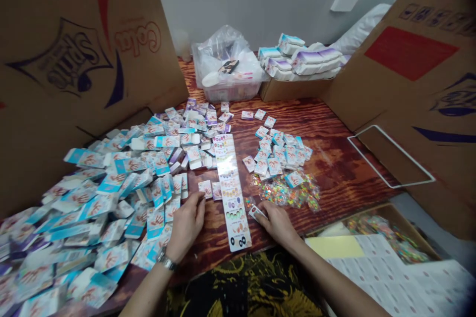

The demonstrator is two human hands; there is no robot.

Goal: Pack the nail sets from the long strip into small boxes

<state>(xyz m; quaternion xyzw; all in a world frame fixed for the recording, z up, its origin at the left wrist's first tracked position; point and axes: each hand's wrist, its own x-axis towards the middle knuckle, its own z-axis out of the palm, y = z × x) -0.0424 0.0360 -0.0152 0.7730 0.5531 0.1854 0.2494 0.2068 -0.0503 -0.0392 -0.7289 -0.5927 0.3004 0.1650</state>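
Holding anything, that right hand (278, 224)?

Yes, a narrow pinch, with the fingers closed on a small white box (257, 213) at the hand's front edge.

And the left hand (187, 224)?

Its fingers are loosely curled, their tips just short of a small printed box (205, 188). Whether they touch it, nobody could tell from this head view.

Which step would that be?

Judging by the layout, the person seems to be handling boxes singly, between a big loose heap of boxes (111, 203) beyond the left hand and a smaller cluster of boxes (277, 151) beyond the right.

What does the next move call for?

Care, mostly: a long printed nail-design strip (232, 190) lies between the hands, and a bag of glitter pieces (286, 190) sits just ahead of the right hand.
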